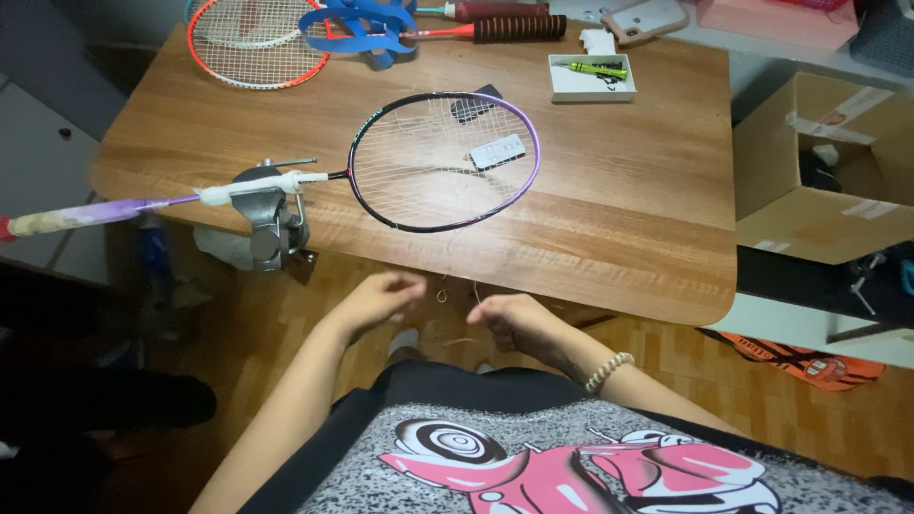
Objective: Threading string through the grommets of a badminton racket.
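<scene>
A black and purple badminton racket (443,162) lies over the wooden table (609,219), its shaft clamped in a grey metal vise (269,224) at the table's front left edge. Loose string hangs from the racket head toward my hands. My left hand (381,298) and my right hand (509,321) hover below the table edge, fingers curled on a thin string (444,293) between them. A bead bracelet sits on my right wrist. A small white flat piece (497,151) rests under the racket's strings.
A red and white racket (252,43) and a blue ribbon bundle (362,24) lie at the table's far side. A white tray (590,78) holds a green tool. An open cardboard box (828,167) stands at right. Wooden floor below.
</scene>
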